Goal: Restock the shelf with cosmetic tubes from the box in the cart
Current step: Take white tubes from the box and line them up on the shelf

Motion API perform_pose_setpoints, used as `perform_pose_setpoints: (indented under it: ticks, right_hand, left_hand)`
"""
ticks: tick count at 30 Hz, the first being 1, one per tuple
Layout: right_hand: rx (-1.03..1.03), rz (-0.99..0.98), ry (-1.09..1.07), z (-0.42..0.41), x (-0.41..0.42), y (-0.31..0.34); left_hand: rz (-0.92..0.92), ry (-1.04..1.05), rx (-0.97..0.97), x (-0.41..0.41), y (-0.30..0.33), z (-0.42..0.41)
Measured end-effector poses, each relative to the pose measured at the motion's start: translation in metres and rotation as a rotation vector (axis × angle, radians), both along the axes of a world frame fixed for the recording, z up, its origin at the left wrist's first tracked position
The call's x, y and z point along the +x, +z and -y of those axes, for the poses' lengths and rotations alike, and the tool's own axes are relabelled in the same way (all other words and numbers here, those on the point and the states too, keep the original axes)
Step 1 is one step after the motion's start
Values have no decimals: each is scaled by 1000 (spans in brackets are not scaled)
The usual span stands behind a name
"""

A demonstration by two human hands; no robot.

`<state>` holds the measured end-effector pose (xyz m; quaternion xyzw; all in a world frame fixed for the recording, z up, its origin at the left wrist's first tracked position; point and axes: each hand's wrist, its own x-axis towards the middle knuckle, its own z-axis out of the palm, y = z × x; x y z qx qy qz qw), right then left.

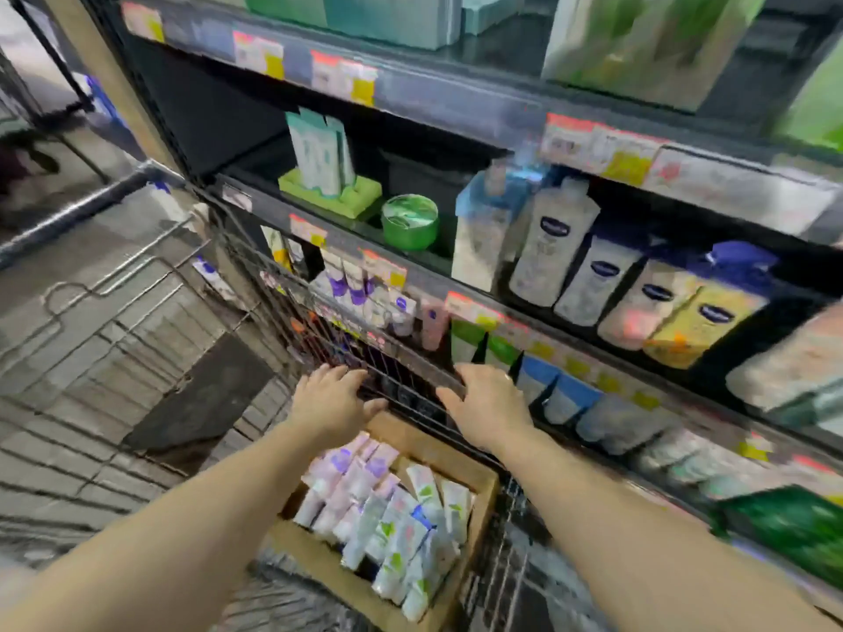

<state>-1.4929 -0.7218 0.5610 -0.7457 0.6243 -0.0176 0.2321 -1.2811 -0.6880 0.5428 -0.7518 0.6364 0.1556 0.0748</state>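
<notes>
A brown cardboard box [483,483] sits in the wire cart [150,321], packed with several white cosmetic tubes [392,522] marked purple, green or blue. Both my hands reach over the box to the cart's far wire rim. My left hand [335,396] lies on the rim with its fingers spread. My right hand [486,403] has its fingers over the rim's top bar. Neither hand holds a tube. Just beyond stands the shelf [565,358], its lower row lined with tubes [365,294]. The picture is blurred.
Bottles with blue caps [606,271] and a green jar [409,221] stand on the middle shelf level. Green and teal boxes [638,47] fill the top level. Price labels [606,148] run along the shelf edges. The cart's wire basket stretches left over a tiled floor.
</notes>
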Motion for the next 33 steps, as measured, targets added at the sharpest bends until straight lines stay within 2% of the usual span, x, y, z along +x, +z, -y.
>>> perform_pose_setpoints:
  ticks: [2,10,16,20,24,29,31,33]
  right_hand:
    - [88,-9,-78,-9,5,-30]
    - [307,-17,-289,-52,-1,-124]
    - [306,23,-408,-56,-19,-170]
    - [270,28,-377,-56,-25,-189]
    - [252,14,-339,-56,-28,-196]
    - [248,31,-336,-59,-29,-197]
    - [286,51,-361,-59,-27,-194]
    - [452,137,-402,-57,-24,-190]
  left_hand:
    - [-38,-66,74,7,-32,5]
    - [-313,-98,411,-10,-151,-17]
    - [-521,-5,606,-66,-223,-24]
    - [-625,124,633,-108,-249,-25]
    - [-525,118,593,-129,-254,-23]
    - [-639,379,595,-123,-250,-23]
    - [-789,542,595,-109,-242,-25]
    - [-1048,681,644,-91,-231,-31]
